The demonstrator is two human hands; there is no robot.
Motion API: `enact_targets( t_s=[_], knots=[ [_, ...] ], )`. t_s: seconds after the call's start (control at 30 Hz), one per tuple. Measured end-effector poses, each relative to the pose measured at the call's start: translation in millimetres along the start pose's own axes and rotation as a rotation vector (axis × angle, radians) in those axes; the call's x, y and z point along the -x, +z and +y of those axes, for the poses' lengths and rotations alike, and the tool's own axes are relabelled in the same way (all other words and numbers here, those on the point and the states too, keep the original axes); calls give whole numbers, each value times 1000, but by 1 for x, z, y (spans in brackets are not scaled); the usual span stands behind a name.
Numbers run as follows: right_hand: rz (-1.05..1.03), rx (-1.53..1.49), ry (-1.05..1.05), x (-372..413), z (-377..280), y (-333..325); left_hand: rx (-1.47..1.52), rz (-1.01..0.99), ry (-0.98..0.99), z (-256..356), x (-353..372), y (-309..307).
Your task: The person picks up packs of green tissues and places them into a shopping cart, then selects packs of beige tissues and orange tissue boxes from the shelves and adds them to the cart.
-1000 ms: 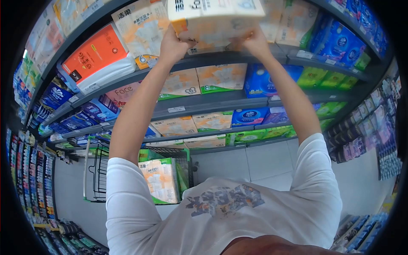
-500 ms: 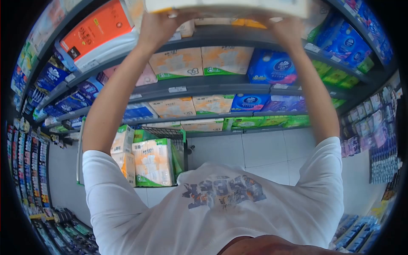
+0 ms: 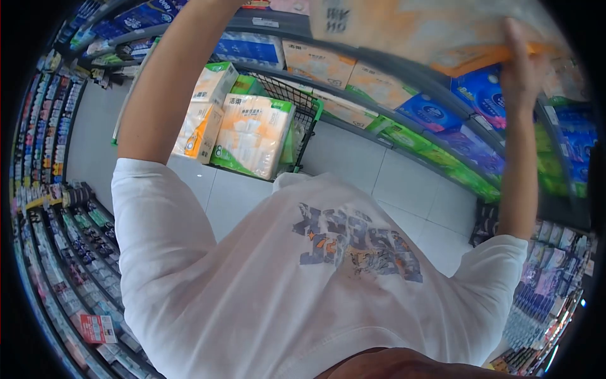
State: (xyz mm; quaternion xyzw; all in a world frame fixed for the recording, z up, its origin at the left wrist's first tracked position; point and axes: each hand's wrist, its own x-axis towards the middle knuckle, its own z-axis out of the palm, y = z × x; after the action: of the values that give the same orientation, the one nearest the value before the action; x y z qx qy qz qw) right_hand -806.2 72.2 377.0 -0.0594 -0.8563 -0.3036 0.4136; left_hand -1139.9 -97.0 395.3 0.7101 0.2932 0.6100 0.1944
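A large orange-and-white tissue package (image 3: pixel 391 31), slightly blurred, hangs tilted at the top, in front of the shelves. My right hand (image 3: pixel 522 72) grips its lower right edge, one finger stretched up over its face. My left forearm (image 3: pixel 183 69) reaches up to the top edge, and the hand itself is cut off by the frame. Below, a green-rimmed shopping cart (image 3: pixel 309 104) holds a big orange, white and green tissue pack (image 3: pixel 252 132). Beside that pack, more packages (image 3: pixel 201 126) are stacked at its left.
Shelves (image 3: pixel 379 104) with orange, blue, purple and green tissue packs run from the top left down to the right. Racks of small hanging goods (image 3: pixel 47 126) stand at the far left, and others (image 3: pixel 549 265) at the right. Grey floor tiles (image 3: pixel 404 183) show between cart and shelves.
The view has turned, so cart and shelves sit differently. The held package has come lower and right, showing more of its face. My left hand has gone out of the top of the frame.
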Motion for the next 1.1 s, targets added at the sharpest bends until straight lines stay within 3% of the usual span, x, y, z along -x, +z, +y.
enact_targets(
  t_s=[0.03,0.07,0.17,0.23,0.37,0.53,0.57,0.73,0.83,0.97,1.1],
  knots=[
    [29,-393,400,-3,-31,20,16,-77,-134,-11,10,-19],
    [55,-784,801,-6,-58,38,15,-68,-137,-14,25,-26],
    [-104,-926,921,-17,-115,73,227,92,-212,-29,79,-40],
    [-365,-1226,1036,-33,-158,86,261,261,-523,-49,119,-54],
    [-386,-1385,1142,-16,-231,133,93,360,-752,-89,222,-71],
    [-793,-1536,1302,33,-307,196,309,576,-1074,-109,346,-62],
    [-799,-1540,1304,38,-321,206,353,643,-1159,-111,368,-60],
    [-1020,-1506,1267,43,-387,251,487,836,-1182,-104,439,-43],
    [-1139,-1397,1157,39,-412,279,741,1110,-1331,-109,477,-33],
    [-1402,-1272,935,36,-422,307,874,1246,-1287,-104,499,-5],
    [-1440,-1242,835,52,-441,334,951,1232,-1289,-100,523,10]
  ],
)
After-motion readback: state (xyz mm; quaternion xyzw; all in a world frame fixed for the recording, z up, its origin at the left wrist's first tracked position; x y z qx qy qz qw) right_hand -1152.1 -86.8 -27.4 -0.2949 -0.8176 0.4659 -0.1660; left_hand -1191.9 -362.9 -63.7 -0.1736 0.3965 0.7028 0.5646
